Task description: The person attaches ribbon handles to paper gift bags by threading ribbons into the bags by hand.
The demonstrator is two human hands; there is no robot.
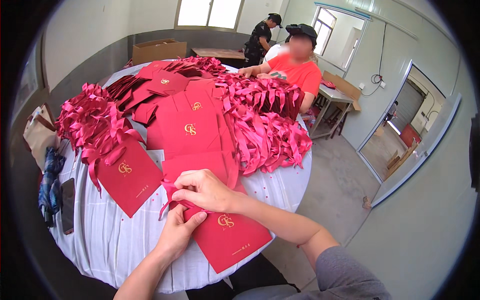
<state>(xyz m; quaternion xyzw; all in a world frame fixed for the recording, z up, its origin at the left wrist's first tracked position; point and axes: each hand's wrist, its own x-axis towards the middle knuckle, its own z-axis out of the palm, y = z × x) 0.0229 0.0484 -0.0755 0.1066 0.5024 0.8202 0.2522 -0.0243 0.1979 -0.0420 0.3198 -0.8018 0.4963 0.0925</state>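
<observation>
A red paper gift bag [235, 245] with gold print lies flat at the table's near edge. My left hand [181, 231] pinches the bag's top edge and the ribbon there, thumb on top. Just above it, my right hand [207, 190] is closed on the pink-red satin ribbon [169, 192], whose loose end sticks out to the left. Part of the ribbon and the bag's top is hidden by my fingers. Beyond my hands lies a column of overlapping flat red bags [192, 130]. Another red bag [131, 177] with its ribbon rests to the left.
Heaps of ribboned bags lie left [97, 117] and right [270, 140] on the round table with a white cloth [107, 225]. A phone [68, 205] and folded umbrella [51, 182] lie at the left edge. A person in red [295, 72] works across the table; another stands behind.
</observation>
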